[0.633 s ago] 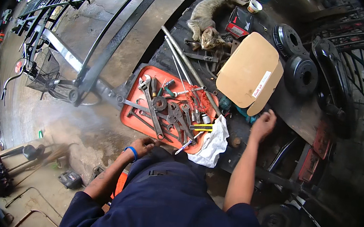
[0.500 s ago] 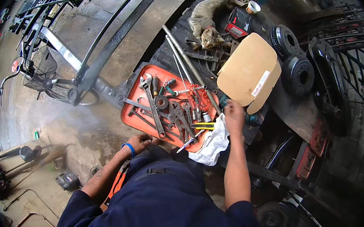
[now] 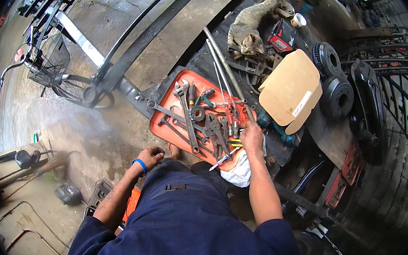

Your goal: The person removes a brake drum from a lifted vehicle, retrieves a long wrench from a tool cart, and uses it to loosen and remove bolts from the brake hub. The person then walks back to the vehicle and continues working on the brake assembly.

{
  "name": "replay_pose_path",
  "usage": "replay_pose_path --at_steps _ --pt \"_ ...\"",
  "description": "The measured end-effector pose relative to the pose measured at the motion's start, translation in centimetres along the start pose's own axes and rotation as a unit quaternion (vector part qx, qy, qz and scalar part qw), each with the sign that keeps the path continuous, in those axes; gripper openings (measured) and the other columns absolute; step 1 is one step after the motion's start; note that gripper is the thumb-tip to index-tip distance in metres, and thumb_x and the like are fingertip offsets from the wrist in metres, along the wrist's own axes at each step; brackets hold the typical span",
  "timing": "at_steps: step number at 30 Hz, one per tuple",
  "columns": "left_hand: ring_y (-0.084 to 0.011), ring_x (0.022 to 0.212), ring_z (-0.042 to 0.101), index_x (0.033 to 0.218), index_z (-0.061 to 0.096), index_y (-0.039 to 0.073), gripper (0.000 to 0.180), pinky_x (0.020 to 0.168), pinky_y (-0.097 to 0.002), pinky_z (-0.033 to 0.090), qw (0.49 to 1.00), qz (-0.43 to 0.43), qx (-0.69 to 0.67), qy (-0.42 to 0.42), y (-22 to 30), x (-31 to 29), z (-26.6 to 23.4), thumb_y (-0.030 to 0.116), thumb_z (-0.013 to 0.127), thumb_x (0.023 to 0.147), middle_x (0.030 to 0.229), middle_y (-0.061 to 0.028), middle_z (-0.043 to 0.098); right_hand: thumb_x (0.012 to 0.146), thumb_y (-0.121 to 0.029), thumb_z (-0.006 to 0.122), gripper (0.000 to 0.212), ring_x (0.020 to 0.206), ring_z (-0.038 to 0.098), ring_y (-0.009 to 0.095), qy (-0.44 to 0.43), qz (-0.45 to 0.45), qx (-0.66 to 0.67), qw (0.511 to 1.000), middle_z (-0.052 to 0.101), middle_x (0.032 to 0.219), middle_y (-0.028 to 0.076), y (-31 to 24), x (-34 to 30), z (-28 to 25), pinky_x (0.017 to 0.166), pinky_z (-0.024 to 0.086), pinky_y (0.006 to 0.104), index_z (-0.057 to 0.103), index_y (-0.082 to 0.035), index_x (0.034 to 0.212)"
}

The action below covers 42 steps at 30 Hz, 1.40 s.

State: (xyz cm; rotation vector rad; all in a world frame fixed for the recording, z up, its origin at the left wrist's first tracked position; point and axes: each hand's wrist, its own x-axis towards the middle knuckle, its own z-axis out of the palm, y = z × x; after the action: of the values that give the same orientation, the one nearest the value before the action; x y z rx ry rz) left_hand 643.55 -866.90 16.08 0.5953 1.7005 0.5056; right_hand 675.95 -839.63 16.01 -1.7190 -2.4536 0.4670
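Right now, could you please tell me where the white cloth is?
In the head view, right of centre, the white cloth lies at the near right corner of the orange tray, partly hidden behind the right hand and wrist.

R hand (image 3: 251, 137) shifted L, over tray (image 3: 171, 92) edge.

Quantities in view: one orange tray (image 3: 168, 97); one adjustable wrench (image 3: 190, 128) in the tray; one white cloth (image 3: 238, 172); one blue wristband (image 3: 140, 164); two black drums (image 3: 329, 94); one black-and-red box (image 3: 282, 34); one white cup (image 3: 298, 21); one cat (image 3: 248, 23); one wire basket (image 3: 50, 59). The remaining tools (image 3: 213, 128) in the tray overlap; their exact count cannot be determined.
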Motion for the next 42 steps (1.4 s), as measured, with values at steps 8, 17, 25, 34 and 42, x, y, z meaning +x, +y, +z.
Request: replay_pose_path --at_steps 8,17,25,34,42 --pt "-0.0197 0.083 0.07 0.119 0.064 -0.002 0.031 0.076 -0.0332 0.055 0.998 0.029 0.045 -0.016 -0.3 1.0 -0.7 0.018 0.059 0.096 0.103 -0.0139 0.072 0.078 -0.006 0.06 0.046 0.111 0.061 0.044 -0.128 0.139 0.017 0.982 0.06 0.119 0.032 -1.1 0.7 1.9 0.096 0.049 0.0501 0.052 0.005 0.121" --pt "-0.019 0.078 0.071 0.117 0.065 -0.002 0.033 0.075 -0.034 0.056 1.0 0.022 0.009 -0.005 0.8 2.4 -1.3 0.022 0.061 0.094 0.103 -0.0149 0.073 0.077 -0.005 0.063 0.045 0.111 0.061 0.043 -0.097 0.052 -0.043 0.993 0.058 0.123 0.031 -0.5 0.6 2.3 0.096 0.051 0.045 0.053 0.009 0.118" --pt "-0.017 0.078 0.068 0.114 0.063 -0.002 0.026 0.069 -0.0305 0.055 0.985 0.041 -0.16 -0.046 2.9 3.1 -0.1 0.019 0.059 0.098 0.094 -0.0094 0.069 0.071 -0.031 0.068 0.046 0.086 0.068 0.038 -0.163 0.124 0.16 0.966 0.068 0.086 0.023 -1.1 -2.3 -3.8 0.08 0.052 0.044 0.067 0.005 0.099" --pt "-0.023 0.08 0.07 0.12 0.057 0.002 0.031 0.071 -0.0334 0.057 0.95 0.048 -0.263 -0.16 14.4 7.2 7.5 0.025 0.058 0.1 0.099 -0.0104 0.067 0.075 -0.032 0.071 0.041 0.081 0.064 0.018 -0.156 0.169 0.341 0.911 0.07 0.085 0.012 -6.2 -9.8 -13.8 0.075 0.05 0.0348 0.069 0.001 0.098" --pt "-0.0337 0.094 0.064 0.111 0.057 0.004 0.062 0.091 -0.0514 0.05 0.877 -0.072 -0.394 -0.264 20.3 9.9 14.7 0.062 0.039 0.098 0.101 -0.0143 0.065 0.077 -0.031 0.075 0.041 0.086 0.069 0.033 -0.153 0.128 0.315 0.928 0.067 0.088 0.022 -9.6 -16.0 -20.8 0.074 0.051 0.0413 0.066 -0.001 0.104"
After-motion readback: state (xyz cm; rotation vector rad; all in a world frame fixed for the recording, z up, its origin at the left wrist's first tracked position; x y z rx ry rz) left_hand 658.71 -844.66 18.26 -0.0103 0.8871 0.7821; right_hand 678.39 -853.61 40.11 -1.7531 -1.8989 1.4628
